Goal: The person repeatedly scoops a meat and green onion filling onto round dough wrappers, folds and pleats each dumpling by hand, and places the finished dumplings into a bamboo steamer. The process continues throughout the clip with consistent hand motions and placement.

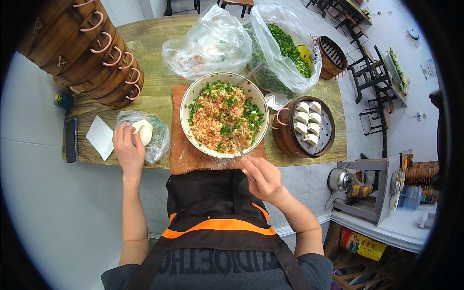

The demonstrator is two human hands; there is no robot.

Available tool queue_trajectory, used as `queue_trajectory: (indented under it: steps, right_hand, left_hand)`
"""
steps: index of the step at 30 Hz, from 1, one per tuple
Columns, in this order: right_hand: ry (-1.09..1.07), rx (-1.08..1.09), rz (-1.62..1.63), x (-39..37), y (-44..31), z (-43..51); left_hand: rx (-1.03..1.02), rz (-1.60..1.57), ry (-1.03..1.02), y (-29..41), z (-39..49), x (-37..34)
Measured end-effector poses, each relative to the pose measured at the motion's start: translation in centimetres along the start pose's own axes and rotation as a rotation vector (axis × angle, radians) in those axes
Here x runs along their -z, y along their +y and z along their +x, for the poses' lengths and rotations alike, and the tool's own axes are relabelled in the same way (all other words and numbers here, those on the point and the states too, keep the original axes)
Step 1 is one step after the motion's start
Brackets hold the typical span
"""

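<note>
My left hand (128, 146) is at a small stack of round white dough wrappers (144, 132), its fingertips touching their left edge. Whether it pinches one is hard to tell. Beneath the wrappers lies a clear plastic bag (158, 145). My right hand (264, 177) grips the thin handle of a metal utensil (238, 144), whose tip is in the filling. That filling (217, 116), minced and mixed with chopped green onion, fills much of a large white bowl (185, 125). On the right, folded white dumplings (301, 116) sit in two rows on perforated paper inside a bamboo steamer (282, 139).
A brown towel (177, 152) lies under the bowl. Behind stand a bag of chopped green onion (286, 43), another plastic bag (212, 43) and a small steamer (331, 54). Tall stacked steamers (87, 54) rise at left, near a phone (71, 140) and white paper (100, 137).
</note>
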State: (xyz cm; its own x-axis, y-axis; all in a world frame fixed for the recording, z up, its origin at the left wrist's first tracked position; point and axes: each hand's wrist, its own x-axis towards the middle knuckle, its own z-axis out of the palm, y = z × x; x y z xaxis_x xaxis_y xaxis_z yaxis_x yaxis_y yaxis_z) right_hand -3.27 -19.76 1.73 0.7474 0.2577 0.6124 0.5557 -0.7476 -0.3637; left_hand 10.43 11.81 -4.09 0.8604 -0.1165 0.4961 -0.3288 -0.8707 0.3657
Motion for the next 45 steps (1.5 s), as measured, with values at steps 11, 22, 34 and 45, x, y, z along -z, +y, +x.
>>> queue_trajectory:
  steps: [11, 22, 34, 45]
  right_hand:
    - [0.242, -0.595, 0.406, 2.5, 0.7, -0.7]
    - [0.280, -0.562, 0.519, 2.4, 2.6, -1.0]
    - [0.014, -0.122, 0.342, 2.9, 1.1, -0.8]
    - [0.296, -0.531, 0.379, 1.5, 2.9, -1.4]
  left_hand:
    - [0.815, -1.369, -0.022, 0.9, -1.1, 3.2]
    - [1.496, -1.798, -0.508, 9.4, -7.4, 0.8]
    - [1.349, -1.717, -0.594, 12.4, -7.2, 0.6]
    - [1.414, -1.926, -0.479, 12.5, -7.5, -0.1]
